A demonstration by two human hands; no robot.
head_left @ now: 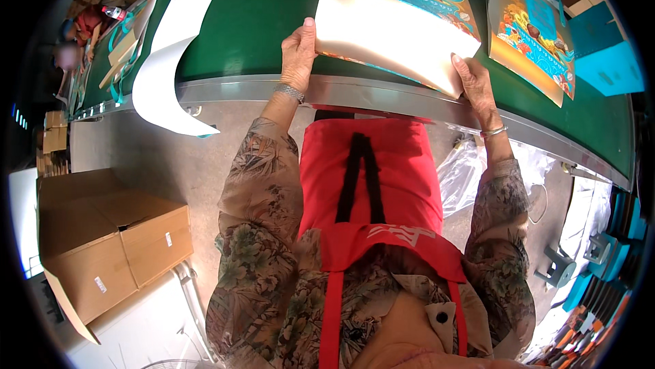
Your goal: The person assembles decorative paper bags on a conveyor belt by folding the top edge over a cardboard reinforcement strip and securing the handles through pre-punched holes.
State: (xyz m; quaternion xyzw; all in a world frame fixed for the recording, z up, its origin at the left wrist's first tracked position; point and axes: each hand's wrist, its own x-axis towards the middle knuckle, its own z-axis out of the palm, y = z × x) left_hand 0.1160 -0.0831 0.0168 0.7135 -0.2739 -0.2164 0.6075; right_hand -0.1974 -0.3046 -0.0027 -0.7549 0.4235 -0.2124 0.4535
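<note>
Left hand: your left hand (299, 51) grips the near left edge of the printed paper bag (396, 24), thumb on top.
Right hand: your right hand (475, 82) pinches the bag's near right corner.
Bag: flat between your hands on the green worktop (259, 7), pale panel up.
Beyond right hand: a second printed bag (535, 34).
Left of left hand: a white sheet (164, 62) hangs over the worktop's edge.
</note>
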